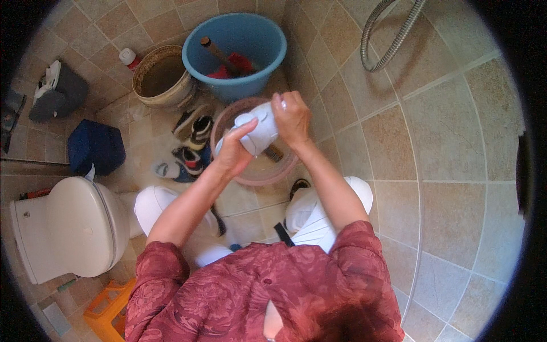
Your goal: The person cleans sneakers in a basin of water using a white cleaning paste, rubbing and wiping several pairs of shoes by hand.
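A white shoe (261,128) is held up over a pink plastic basin (252,180). My left hand (236,150) grips its near left end, thumb on top. At the far right end, my right hand (295,117) is closed around the shoe; its fingers hide that part. A brush (273,153) lies in the basin below, partly covered by the shoe. To the left of the basin, several shoes stand on the tiled floor, among them a dark pair with light edges (201,128) and a grey-and-blue one (168,170).
Behind the basin stands a blue tub (256,87) holding a wooden handle (216,51) and something red. Beside it are a dirty bucket (186,92) and a white-capped bottle (128,57). A toilet (81,226), a dark blue bin (96,147) and an orange stool (104,312) are at left. The tiled wall (444,132) borders the right.
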### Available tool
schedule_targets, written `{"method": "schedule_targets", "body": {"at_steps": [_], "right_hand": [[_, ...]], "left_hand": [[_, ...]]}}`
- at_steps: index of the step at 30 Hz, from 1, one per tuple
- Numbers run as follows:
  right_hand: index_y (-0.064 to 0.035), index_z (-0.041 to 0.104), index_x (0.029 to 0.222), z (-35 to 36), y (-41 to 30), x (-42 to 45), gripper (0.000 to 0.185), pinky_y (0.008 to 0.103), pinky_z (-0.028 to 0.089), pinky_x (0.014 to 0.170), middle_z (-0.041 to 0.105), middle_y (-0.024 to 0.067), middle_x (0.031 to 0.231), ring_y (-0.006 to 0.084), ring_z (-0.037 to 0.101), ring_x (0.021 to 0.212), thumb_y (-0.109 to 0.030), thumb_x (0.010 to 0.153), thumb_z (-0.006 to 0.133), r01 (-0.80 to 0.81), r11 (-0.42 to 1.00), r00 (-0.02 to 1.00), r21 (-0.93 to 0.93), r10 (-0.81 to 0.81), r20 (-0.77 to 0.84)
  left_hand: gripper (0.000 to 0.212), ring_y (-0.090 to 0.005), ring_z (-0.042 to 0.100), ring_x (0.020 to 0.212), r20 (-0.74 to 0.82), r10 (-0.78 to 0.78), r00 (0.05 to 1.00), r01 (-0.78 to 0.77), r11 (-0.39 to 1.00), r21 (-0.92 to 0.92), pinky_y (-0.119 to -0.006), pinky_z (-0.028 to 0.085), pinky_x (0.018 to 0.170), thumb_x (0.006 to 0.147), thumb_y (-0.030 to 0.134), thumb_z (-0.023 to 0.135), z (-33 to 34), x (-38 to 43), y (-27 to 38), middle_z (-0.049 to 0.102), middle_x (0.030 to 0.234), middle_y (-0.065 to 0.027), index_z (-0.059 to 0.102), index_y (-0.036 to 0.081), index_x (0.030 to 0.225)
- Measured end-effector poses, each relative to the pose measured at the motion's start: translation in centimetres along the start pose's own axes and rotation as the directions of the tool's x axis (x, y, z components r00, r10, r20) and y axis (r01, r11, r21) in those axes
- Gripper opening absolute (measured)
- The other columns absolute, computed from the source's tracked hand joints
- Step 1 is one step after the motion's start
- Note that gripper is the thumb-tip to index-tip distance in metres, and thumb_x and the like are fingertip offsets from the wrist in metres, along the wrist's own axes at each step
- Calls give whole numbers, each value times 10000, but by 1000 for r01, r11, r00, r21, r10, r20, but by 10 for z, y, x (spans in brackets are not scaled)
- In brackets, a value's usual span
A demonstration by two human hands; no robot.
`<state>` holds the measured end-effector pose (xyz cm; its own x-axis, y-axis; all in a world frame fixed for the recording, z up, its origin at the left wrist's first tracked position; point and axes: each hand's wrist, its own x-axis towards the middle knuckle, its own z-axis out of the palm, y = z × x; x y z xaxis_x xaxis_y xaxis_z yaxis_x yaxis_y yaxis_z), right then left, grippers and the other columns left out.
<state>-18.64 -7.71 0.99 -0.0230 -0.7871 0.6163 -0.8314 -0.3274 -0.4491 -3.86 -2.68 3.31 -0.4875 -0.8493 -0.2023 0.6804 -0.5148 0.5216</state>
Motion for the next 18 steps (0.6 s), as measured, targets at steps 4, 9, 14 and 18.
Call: {"method": "schedule_targets", "body": {"at_steps": [4, 9, 14, 18], "right_hand": [[-31, 547, 720, -1, 2, 2, 204, 442, 451, 520, 518, 155, 726, 348, 562, 626, -198, 837, 548, 49, 998, 999, 40, -49, -17], [-31, 540, 716, -6, 3, 8, 199, 435, 448, 508, 517, 154, 726, 349, 558, 609, -190, 836, 553, 90, 996, 994, 11, -89, -58], [-34, 545, 714, -12, -4, 11, 156, 453, 450, 555, 526, 133, 729, 332, 565, 647, -147, 821, 561, 48, 998, 998, 44, -46, -35], [-5, 573, 752, -18, -4, 16, 79, 473, 459, 749, 569, 124, 809, 323, 568, 777, -80, 775, 579, 432, 896, 898, -99, -438, -48]], "left_hand": [[448, -166, 519, 1071, 10, 46, 999, -47, 964, 263, -306, 385, 929, 832, 202, 617, -7, 0, -7, 551, 1176, -63, 489, 27, 1224], [470, -156, 500, 1048, 149, 183, 972, -232, 633, 738, -289, 360, 943, 824, 195, 646, -1, -5, -10, 551, 1133, -58, 491, 5, 1225], [475, -150, 483, 1058, 32, 229, 973, -177, 652, 737, -287, 352, 948, 897, 326, 558, -5, -4, -13, 549, 1127, -44, 481, 1, 1236], [477, -153, 487, 1081, -13, 176, 984, -148, 862, 485, -287, 341, 967, 933, 361, 489, -9, 1, -19, 542, 1160, -41, 459, 17, 1262]]}}
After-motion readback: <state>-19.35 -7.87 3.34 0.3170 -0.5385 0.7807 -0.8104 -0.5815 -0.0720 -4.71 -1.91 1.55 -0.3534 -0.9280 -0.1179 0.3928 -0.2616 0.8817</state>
